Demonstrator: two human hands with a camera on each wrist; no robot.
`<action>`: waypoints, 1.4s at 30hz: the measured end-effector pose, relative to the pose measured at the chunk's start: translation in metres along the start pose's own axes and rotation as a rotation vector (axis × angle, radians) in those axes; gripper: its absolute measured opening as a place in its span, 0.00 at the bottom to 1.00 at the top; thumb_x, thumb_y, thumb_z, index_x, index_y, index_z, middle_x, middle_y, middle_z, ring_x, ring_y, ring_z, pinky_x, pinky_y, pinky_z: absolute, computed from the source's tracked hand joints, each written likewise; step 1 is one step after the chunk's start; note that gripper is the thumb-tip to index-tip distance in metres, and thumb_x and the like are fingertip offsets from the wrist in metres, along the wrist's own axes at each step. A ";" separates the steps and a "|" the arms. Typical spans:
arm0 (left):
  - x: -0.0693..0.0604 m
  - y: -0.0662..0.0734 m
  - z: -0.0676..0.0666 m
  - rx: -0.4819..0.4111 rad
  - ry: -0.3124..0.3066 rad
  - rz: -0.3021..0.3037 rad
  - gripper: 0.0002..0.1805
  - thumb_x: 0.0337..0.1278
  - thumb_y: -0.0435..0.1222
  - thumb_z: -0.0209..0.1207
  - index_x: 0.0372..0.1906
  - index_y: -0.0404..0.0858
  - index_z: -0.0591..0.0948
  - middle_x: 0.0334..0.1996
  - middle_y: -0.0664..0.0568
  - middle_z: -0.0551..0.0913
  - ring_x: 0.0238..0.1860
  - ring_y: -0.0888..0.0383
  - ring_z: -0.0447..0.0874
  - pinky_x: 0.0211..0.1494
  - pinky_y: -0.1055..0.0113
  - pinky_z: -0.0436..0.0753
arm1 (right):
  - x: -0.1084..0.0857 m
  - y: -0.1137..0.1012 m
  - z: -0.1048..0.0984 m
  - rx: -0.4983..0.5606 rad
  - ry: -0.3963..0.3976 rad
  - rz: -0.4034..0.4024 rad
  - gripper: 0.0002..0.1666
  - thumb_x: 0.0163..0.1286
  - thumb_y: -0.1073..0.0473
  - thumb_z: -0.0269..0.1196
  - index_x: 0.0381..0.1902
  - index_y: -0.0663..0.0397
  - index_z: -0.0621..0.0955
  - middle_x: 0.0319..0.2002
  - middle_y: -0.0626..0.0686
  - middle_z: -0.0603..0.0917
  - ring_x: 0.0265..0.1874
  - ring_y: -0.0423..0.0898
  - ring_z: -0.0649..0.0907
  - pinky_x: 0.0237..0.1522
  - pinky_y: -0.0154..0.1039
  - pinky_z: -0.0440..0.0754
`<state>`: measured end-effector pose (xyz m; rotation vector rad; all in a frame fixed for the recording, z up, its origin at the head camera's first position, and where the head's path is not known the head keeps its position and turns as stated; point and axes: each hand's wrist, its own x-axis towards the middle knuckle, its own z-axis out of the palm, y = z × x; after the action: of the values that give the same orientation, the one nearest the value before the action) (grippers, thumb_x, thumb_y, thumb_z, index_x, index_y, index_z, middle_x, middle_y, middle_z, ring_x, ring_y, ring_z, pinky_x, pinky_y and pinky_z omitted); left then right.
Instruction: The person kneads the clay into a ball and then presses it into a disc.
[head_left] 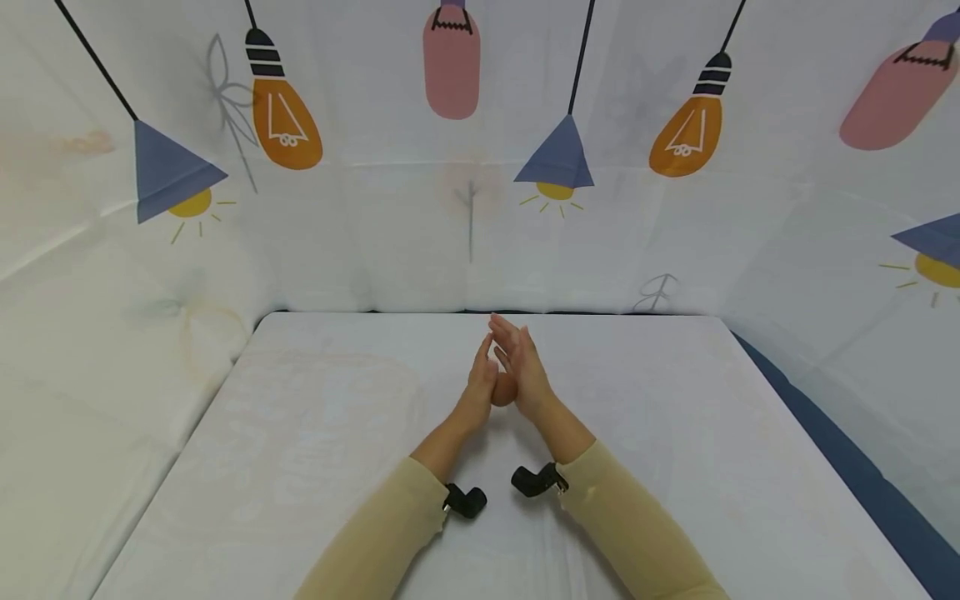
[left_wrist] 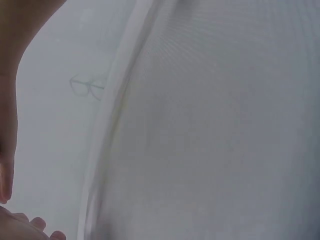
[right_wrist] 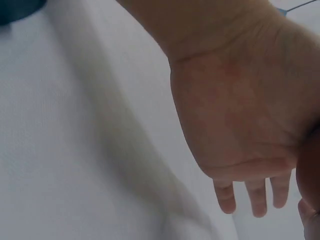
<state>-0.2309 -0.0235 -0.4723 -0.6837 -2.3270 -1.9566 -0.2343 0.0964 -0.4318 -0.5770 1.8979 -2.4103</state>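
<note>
A small reddish-brown ball [head_left: 504,389] sits between the palms, above the white table. My left hand [head_left: 480,387] touches it from the left with the fingers fairly straight, pointing forward and up. From the other side my right hand [head_left: 527,377] presses against it, fingers extended and leaning toward the left fingertips. In the right wrist view the open palm of the right hand [right_wrist: 235,115] shows, and part of the ball [right_wrist: 309,170] is at the right edge. The left wrist view catches only part of a hand at the left edge; the ball is not visible there.
The white-covered table [head_left: 322,467] spreads around both forearms. Behind it hangs a white cloth [head_left: 390,225] printed with lamps and bulbs. Black camera mounts [head_left: 467,502] stick out inward from the sleeves near both wrists.
</note>
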 end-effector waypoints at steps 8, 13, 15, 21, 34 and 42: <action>-0.005 0.009 0.004 -0.107 -0.048 0.009 0.43 0.74 0.64 0.22 0.81 0.41 0.40 0.81 0.45 0.38 0.79 0.42 0.37 0.75 0.37 0.43 | 0.009 0.006 -0.004 -0.066 0.065 -0.015 0.34 0.84 0.47 0.35 0.75 0.64 0.63 0.76 0.59 0.60 0.76 0.51 0.56 0.76 0.46 0.51; -0.005 0.014 0.006 -0.144 0.029 0.034 0.45 0.72 0.67 0.23 0.81 0.42 0.42 0.81 0.46 0.40 0.79 0.43 0.40 0.75 0.38 0.43 | 0.012 0.012 -0.002 -0.079 0.073 0.030 0.34 0.81 0.47 0.38 0.75 0.63 0.64 0.76 0.59 0.60 0.77 0.54 0.54 0.76 0.48 0.48; -0.004 0.016 0.006 -0.156 0.078 0.056 0.49 0.69 0.70 0.24 0.81 0.41 0.43 0.81 0.45 0.42 0.79 0.43 0.40 0.75 0.38 0.43 | 0.012 0.015 0.001 -0.065 0.059 0.063 0.35 0.81 0.47 0.38 0.75 0.63 0.62 0.77 0.60 0.59 0.77 0.55 0.53 0.76 0.50 0.47; 0.002 0.020 0.002 -0.137 0.208 0.085 0.60 0.56 0.79 0.29 0.80 0.38 0.44 0.80 0.41 0.44 0.79 0.43 0.41 0.76 0.40 0.44 | 0.007 0.023 0.009 -0.122 0.003 0.157 0.39 0.80 0.39 0.37 0.78 0.55 0.60 0.77 0.57 0.58 0.75 0.55 0.58 0.73 0.54 0.56; 0.011 0.010 -0.010 -0.082 0.292 0.048 0.66 0.48 0.82 0.32 0.80 0.36 0.48 0.79 0.39 0.44 0.79 0.43 0.40 0.75 0.38 0.44 | -0.005 0.021 0.016 -0.044 -0.091 0.131 0.42 0.81 0.35 0.29 0.78 0.57 0.57 0.77 0.60 0.57 0.76 0.56 0.55 0.73 0.58 0.53; 0.010 0.002 -0.010 -0.011 0.263 0.012 0.67 0.48 0.83 0.29 0.79 0.34 0.50 0.79 0.37 0.47 0.78 0.42 0.43 0.75 0.38 0.48 | -0.008 0.007 0.012 -0.016 -0.122 0.032 0.51 0.78 0.28 0.29 0.78 0.63 0.54 0.78 0.63 0.54 0.77 0.56 0.53 0.76 0.54 0.47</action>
<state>-0.2422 -0.0296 -0.4654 -0.4101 -2.1534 -1.9218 -0.2250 0.0851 -0.4382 -0.6724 1.8646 -2.2863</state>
